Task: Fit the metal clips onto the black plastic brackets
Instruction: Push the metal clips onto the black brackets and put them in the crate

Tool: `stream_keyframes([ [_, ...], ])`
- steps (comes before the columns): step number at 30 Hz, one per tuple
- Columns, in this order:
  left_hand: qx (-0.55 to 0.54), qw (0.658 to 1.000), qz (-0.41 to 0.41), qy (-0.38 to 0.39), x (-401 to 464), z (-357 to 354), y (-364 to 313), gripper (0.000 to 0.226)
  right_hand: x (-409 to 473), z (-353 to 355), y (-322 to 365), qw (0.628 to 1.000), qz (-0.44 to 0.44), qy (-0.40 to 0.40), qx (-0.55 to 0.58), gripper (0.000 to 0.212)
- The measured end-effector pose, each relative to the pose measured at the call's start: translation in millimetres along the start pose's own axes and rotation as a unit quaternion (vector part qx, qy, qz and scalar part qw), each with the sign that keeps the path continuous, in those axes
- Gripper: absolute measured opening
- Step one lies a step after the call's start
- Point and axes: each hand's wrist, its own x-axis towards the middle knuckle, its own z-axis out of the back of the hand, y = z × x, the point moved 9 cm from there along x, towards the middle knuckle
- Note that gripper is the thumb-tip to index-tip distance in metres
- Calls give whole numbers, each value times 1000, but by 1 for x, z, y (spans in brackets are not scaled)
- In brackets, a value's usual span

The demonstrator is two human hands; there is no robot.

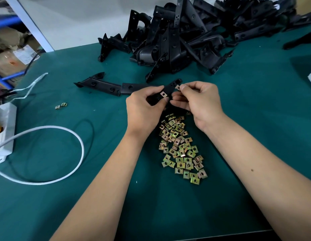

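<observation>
My left hand (144,108) grips a black plastic bracket (170,87) above the table's middle. One metal clip (163,94) sits on the bracket's edge beside my left thumb. My right hand (198,100) pinches a second metal clip (177,87) between thumb and forefinger, right at the bracket's upper end. A loose heap of several gold-coloured metal clips (180,146) lies on the green mat under and between my wrists.
A big pile of black brackets (191,33) fills the back of the table. A long black bracket (101,85) lies flat at centre left. Two stray clips (61,105) lie farther left. A white cable (64,150) loops from a white power strip (5,133) at the left edge.
</observation>
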Motion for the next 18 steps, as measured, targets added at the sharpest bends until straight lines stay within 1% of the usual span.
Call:
stream_keyframes([
  [5, 2, 1000, 2, 4, 0, -2, 2, 32, -1, 2, -1, 1000, -11, -8, 4, 6],
  [9, -6, 1000, 12, 7, 0, -4, 5, 32, -2, 3, 0, 1000, -4, -16, -4, 4],
  [14, -17, 1000, 16, 18, 0, -5, 5, 31, -3, 3, 1, 1000, 5, -29, -7, 6],
  [18, -24, 999, 18, 30, 1, -7, 7, 32, -3, 2, 0, 1000, 5, -23, -10, 8],
])
